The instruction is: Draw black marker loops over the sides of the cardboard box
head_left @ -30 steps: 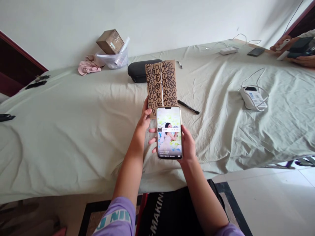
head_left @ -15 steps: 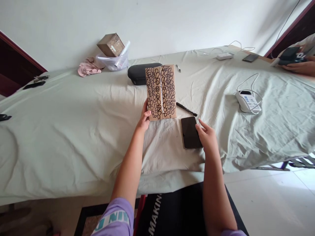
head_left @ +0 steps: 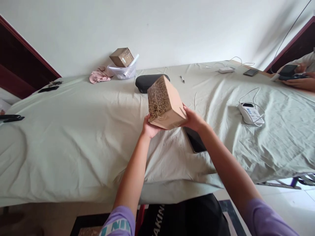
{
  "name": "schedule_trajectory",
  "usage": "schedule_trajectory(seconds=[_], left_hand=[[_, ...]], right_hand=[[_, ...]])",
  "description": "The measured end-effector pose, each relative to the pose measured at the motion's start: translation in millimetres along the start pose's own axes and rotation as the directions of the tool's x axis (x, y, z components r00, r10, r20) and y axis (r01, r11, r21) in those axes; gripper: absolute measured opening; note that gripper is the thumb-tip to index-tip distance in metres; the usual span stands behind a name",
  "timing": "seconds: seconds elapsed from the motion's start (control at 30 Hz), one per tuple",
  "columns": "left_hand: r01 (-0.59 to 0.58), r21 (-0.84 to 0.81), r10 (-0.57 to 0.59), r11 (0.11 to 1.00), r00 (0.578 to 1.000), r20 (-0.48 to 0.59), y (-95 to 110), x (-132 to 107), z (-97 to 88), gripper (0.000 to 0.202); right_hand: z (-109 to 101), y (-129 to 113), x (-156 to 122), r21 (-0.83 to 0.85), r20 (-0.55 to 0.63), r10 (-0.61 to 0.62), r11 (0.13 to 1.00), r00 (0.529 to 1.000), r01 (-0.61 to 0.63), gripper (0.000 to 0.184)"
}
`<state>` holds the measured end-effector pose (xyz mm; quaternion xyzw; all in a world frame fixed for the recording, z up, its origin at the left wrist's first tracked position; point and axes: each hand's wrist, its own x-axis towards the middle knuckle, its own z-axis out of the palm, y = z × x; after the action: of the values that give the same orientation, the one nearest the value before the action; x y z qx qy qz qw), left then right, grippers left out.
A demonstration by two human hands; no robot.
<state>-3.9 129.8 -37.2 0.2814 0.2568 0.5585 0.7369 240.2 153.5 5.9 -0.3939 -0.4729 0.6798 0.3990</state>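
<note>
Both hands grip a brown cardboard box [head_left: 169, 101], which is tilted and turned so that a face covered in black looped marks and a plain side both show. My left hand [head_left: 151, 127] holds its lower left corner, with the thumb on the marked face. On the right edge lies my right hand [head_left: 193, 118], its fingers partly hidden behind the box. Beneath my right wrist a dark smartphone [head_left: 195, 141] lies on the cloth, partly covered by the arm.
A black oblong case [head_left: 144, 82] sits behind the box, and a pen [head_left: 182, 79] lies farther back. At the back left, another carton [head_left: 122, 57] rests on a clear plastic tub [head_left: 128, 72] beside pink cloth [head_left: 100, 74]. A white corded device [head_left: 251, 114] stands right; another person's hands [head_left: 301, 82] hold something dark.
My right hand has left the smartphone and taken hold of the box's right side. The box has turned, bringing its plain side into view. The black marker beside the phone is now hidden.
</note>
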Motion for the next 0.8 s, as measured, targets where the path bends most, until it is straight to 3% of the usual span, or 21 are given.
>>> schedule_trajectory(seconds=[0.1, 0.2, 0.33, 0.43, 0.53, 0.67, 0.73, 0.8], left_hand=[[0.08, -0.055, -0.08, 0.995, 0.997, -0.001, 7, -4, 3.9, 0.07], [0.078, -0.078, -0.082, 0.994, 0.995, -0.05, 9, -6, 3.7, 0.064], [0.028, -0.056, -0.033, 0.998, 0.994, -0.107, 5, -3, -1.5, 0.062], [-0.083, 0.068, 0.094, 0.994, 0.979, -0.183, 2, 1, -7.3, 0.063], [-0.264, 0.267, 0.296, 0.927, 0.951, -0.086, 4, 3, -11.1, 0.085], [-0.379, 0.534, 0.349, 0.756, 0.923, 0.161, 4, -3, -11.0, 0.134], [-0.387, 0.629, 0.364, 0.674, 0.915, 0.174, 3, -7, -10.0, 0.147], [-0.372, 0.633, 0.386, 0.679, 0.914, 0.123, 2, -9, -9.7, 0.145]], right_hand=[[5, 11, 16, 0.175, 0.093, 0.047, 0.983, 0.995, -0.063, 0.072], [8, 23, 12, 0.254, 0.118, 0.031, 0.965, 0.993, -0.06, 0.073], [7, 26, 7, 0.294, 0.074, -0.004, 0.956, 0.997, -0.018, 0.072], [0, 26, 9, 0.28, -0.044, -0.04, 0.959, 0.998, 0.051, 0.059], [-11, 28, 9, 0.168, -0.124, -0.199, 0.961, 0.972, 0.218, 0.064], [-23, 30, 6, -0.166, 0.022, -0.35, 0.923, 0.937, 0.348, 0.084], [-25, 31, 7, -0.351, 0.12, -0.362, 0.855, 0.924, 0.381, 0.083], [-24, 31, 9, -0.472, 0.193, -0.383, 0.771, 0.904, 0.427, 0.081]])
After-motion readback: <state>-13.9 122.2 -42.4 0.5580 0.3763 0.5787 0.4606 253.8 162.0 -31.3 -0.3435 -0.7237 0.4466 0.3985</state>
